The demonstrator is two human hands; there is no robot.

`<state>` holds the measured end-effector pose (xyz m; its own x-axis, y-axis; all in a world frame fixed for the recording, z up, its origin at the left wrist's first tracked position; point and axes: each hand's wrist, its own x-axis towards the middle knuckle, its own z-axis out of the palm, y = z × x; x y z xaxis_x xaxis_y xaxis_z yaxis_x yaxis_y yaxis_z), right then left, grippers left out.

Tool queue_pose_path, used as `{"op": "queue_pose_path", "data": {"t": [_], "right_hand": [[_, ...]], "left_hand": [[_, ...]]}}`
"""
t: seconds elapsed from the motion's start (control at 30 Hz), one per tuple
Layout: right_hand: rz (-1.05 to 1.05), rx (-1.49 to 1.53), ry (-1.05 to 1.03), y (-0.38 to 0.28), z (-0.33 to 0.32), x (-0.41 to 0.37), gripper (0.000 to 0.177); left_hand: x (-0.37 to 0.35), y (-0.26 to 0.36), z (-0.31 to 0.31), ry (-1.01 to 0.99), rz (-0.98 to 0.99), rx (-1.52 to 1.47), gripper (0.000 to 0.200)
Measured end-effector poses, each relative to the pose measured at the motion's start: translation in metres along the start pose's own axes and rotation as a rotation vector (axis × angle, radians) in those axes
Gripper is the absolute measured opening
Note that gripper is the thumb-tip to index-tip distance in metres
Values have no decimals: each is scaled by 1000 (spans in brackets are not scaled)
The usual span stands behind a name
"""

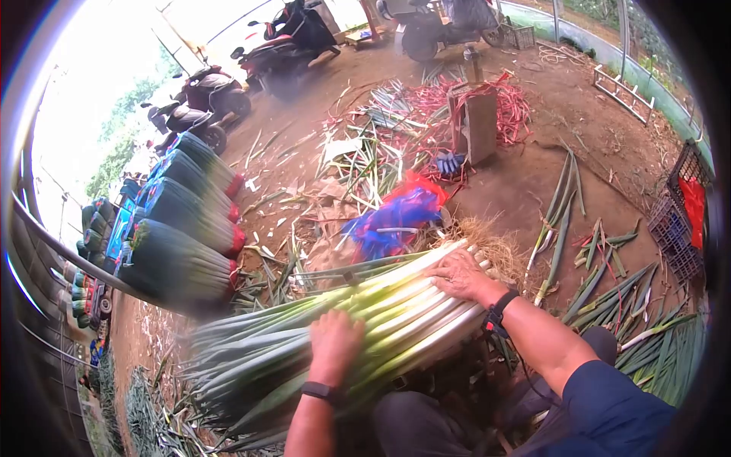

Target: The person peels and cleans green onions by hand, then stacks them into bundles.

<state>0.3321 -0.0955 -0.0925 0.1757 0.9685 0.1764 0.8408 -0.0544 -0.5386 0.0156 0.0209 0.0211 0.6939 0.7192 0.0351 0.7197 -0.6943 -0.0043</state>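
The bundle of green onions [411, 305] is lying across the person's knees, low in the middle of the view. Its stalks are sitting gathered and roughly even at the white ends, yet no tie is showing around it, so the work seems to be about halfway: collected and aligned, not bound. Its long axis is running diagonally, with the green tips pointing lower left and the white, rooted ends pointing upper right.

The left hand [335, 344] is pressing flat, palm down, on the middle of the bundle. The right hand [459, 276] is resting spread over the white ends, gripping nothing.

Loose leaves [609, 297] are littering the dirt floor [518, 183] to the right. Four finished bundles [186, 228] are lying stacked to the left, and a blue and red bag [396, 217] is sitting just beyond.
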Motion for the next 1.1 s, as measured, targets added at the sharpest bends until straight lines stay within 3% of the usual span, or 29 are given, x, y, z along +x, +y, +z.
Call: {"op": "queue_pose_path", "data": {"t": [0.13, 0.2, 0.27, 0.3, 0.37, 0.47, 0.53, 0.6, 0.67, 0.87, 0.93, 1.0, 1.1], "right_hand": [[84, 58, -60, -11, -15, -6, 45], [150, 10, 227, -13, -4, -11, 49], [117, -67, 266, -10, 5, -10, 54], [115, -101, 222, -8, 7, -9, 55], [110, -164, 148, -11, 1, -7, 53], [81, -177, 75, -11, -3, -10, 51], [78, -219, 63, -12, -6, -7, 52], [168, -218, -138, -16, -11, -6, 58], [201, -228, -156, -21, -8, -19, 61], [252, -169, -192, -12, -19, -3, 65], [282, 510, -122, 14, -33, -8, 64], [279, 518, -58, 12, -110, -60, 60], [367, 686, 300, 28, -207, -194, 52]], "left_hand": [[-9, 10, -5, 41, 24, -49, 46], [-11, 7, -1, 60, 44, -63, 50], [-9, -2, 12, 124, 103, 15, 58], [-9, 3, 2, 116, 100, 13, 58], [-3, 10, -16, -113, -19, -141, 60], [-12, 5, 0, -32, 31, -64, 73], [-8, 11, -8, -82, 26, -105, 80], [-9, 12, -9, -135, -10, -76, 85], [-14, 6, 1, -136, 16, -74, 94], [-11, 5, 3, -156, -7, -84, 94], [-8, 6, -7, -264, -41, -79, 97], [-10, 13, -16, -244, -49, -100, 89], [3, -37, 35, -189, 77, 38, 84]]}}
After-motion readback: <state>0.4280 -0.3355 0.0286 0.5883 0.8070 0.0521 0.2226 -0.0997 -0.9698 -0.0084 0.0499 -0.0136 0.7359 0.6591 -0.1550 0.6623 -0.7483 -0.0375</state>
